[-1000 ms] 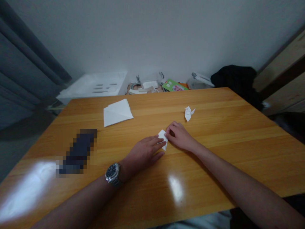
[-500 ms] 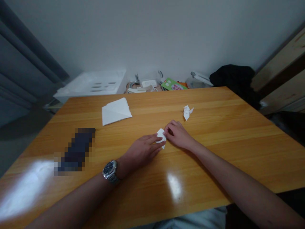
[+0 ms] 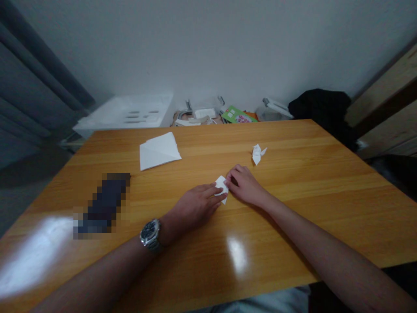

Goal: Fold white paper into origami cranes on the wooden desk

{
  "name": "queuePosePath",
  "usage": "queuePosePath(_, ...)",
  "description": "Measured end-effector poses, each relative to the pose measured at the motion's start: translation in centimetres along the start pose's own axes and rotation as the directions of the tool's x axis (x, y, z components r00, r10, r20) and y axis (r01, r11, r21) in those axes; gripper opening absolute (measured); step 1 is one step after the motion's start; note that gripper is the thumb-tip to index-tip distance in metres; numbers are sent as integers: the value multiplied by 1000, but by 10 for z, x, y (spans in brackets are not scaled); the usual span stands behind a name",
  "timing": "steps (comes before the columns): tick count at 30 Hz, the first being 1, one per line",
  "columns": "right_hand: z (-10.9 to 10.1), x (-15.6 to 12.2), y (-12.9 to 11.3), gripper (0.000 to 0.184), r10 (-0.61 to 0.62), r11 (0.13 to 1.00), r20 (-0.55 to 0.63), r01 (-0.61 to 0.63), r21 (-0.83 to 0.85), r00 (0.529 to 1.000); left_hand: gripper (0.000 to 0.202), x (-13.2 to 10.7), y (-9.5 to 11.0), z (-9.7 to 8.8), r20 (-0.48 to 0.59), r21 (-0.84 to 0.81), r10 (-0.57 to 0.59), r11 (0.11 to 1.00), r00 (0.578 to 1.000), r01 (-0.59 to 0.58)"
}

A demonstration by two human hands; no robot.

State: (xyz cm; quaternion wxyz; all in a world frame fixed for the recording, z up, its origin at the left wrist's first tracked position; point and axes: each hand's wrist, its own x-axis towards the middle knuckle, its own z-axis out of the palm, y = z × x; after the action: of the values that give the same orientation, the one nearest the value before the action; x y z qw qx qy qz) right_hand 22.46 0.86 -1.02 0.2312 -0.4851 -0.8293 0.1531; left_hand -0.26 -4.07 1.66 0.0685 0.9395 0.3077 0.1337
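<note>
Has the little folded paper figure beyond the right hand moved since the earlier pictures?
No. Judged against the far edge of the table, the paper figure lies in the same place.

The worktop (image 3: 309, 174) had a glossy, orange-brown wood-grain finish. White paper sheets (image 3: 159, 152) lay stacked toward its far left. A dark oblong object (image 3: 106, 202), pixelated, lay near the left edge, closer to the viewer. A folded paper figure (image 3: 257, 154) lay right of centre. A small folded paper (image 3: 221, 180) lay near the middle, partly covered by the left hand (image 3: 195, 203).
</note>
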Motion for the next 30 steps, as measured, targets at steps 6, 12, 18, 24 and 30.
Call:
queuePosePath(6,-2,0,-3,9,13,1000,0,-13,-1,1000,33,1,1,-1,-9,34,9,999,1000,-8)
queuePosePath(12,0,1,1,8,0,1000,-4,0,-5,1000,33,2,1,0,-4,33,47,998,999,-47)
queuePosePath(18,-1,1,-1,6,2,1000,-10,-2,3,1000,35,-3,-5,-5,28,-24,78,997,997,-78)
queuePosePath(24,-2,1,-2,7,2,1000,-10,-2,12,1000,36,-7,-12,-8,47,-65,122,991,991,-119)
queuePosePath(30,-2,1,-1,9,-6,1000,-4,6,0,1000,33,-8,-16,-14,51,-92,173,982,984,-167)
